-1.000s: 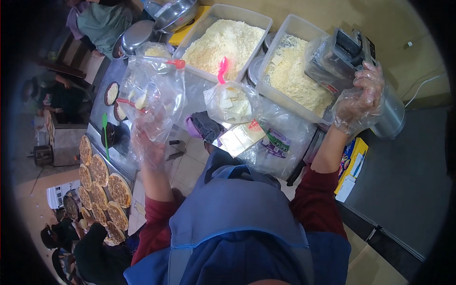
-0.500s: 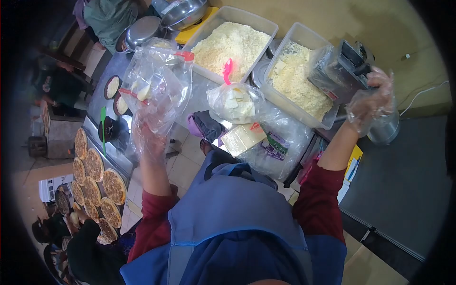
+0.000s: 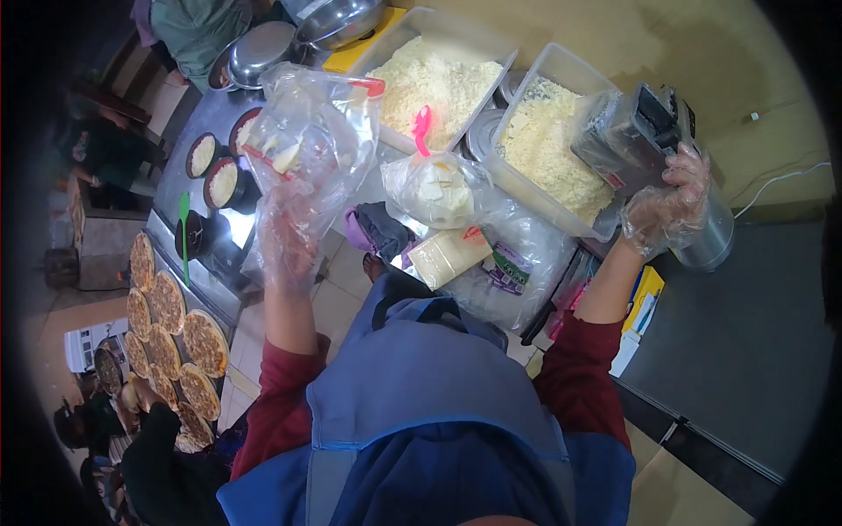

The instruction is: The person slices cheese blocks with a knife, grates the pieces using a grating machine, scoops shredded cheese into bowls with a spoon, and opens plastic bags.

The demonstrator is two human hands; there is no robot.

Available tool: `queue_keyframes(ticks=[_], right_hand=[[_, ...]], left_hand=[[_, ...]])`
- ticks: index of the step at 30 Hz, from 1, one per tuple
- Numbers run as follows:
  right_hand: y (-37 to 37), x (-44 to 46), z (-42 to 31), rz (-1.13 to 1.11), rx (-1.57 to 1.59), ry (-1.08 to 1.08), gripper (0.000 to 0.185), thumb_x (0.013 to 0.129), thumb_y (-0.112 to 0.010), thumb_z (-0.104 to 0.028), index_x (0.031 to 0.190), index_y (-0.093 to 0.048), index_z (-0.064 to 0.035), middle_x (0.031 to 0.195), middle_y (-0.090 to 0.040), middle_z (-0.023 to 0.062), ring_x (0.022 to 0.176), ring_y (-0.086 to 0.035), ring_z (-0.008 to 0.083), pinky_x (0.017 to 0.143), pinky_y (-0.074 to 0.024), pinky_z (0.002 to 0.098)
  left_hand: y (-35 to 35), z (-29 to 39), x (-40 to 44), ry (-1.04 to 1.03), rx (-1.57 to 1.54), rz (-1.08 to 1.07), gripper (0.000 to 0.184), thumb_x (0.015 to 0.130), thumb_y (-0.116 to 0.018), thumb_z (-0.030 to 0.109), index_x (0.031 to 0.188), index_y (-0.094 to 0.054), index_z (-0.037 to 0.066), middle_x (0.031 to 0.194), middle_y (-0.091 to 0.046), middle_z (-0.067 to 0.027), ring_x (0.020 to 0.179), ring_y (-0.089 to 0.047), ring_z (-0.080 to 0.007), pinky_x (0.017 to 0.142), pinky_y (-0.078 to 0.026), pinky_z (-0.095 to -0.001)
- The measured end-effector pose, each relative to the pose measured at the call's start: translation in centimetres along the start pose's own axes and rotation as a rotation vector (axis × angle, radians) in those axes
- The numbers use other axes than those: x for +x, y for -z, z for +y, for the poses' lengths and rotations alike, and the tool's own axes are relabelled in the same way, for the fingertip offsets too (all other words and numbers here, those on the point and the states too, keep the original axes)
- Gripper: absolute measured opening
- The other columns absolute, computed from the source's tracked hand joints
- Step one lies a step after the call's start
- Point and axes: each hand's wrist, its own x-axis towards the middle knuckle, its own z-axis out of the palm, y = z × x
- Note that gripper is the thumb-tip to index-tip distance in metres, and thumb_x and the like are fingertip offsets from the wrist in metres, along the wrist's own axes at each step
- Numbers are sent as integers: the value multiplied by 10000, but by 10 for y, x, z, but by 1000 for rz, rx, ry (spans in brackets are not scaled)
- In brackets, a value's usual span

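Observation:
In a clear plastic glove, my left hand [image 3: 294, 232] is closed on a clear plastic bag [image 3: 329, 110] with red print and a few pale pieces inside. My right hand [image 3: 671, 202], also gloved, has its fingers bent against the rear of a black electric grater [image 3: 636, 127] with a clear front. That machine leans over a plastic tub [image 3: 548, 66] of grated cheese [image 3: 553, 131]. Between my hands lies a bag of white chunks [image 3: 438, 193] with a pink-handled tool [image 3: 422, 131] above it. Nearer to me is a wrapped pale block [image 3: 449, 257].
A second tub [image 3: 425, 17] of grated cheese stands at the back. To the left are bowls of white shreds [image 3: 224, 184], a green spatula [image 3: 184, 237] and several topped flatbreads [image 3: 206, 344]. Another person's dark sleeve [image 3: 162, 465] shows lower left. A metal canister [image 3: 706, 237] stands right.
My right hand has moved slightly left, its spread fingers now bent against the grater. My left hand and the bag have shifted a little to the right. The view has tilted slightly.

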Motion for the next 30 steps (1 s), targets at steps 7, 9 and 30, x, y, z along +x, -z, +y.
queue_keyframes(ticks=[7,9,30], right_hand=[[6,19,-12,-95,-31,-75,497,1024,-276,-311,660,-485,-44,750,-592,102,827,-617,283,1012,-367,499],[7,40,-5,-82,-171,-74,434,1013,-328,-249,697,-514,-18,712,-589,100,775,-606,275,892,-479,405],[-6,243,166,-519,-513,-122,528,980,-360,-417,1307,-461,-15,1253,-521,199,1118,-535,322,936,-431,401]], left_hand=[[50,-31,7,165,6,112,354,924,-569,205,1197,-463,8,1040,-581,-104,927,-602,-209,770,-538,-325],[24,-26,-5,227,151,177,394,923,-590,246,1235,-455,47,993,-555,-66,847,-574,-169,730,-502,-293],[-26,-29,-13,130,834,-150,516,1000,-363,414,1271,-507,-1,1094,-598,-170,963,-544,-253,861,-419,-376]])
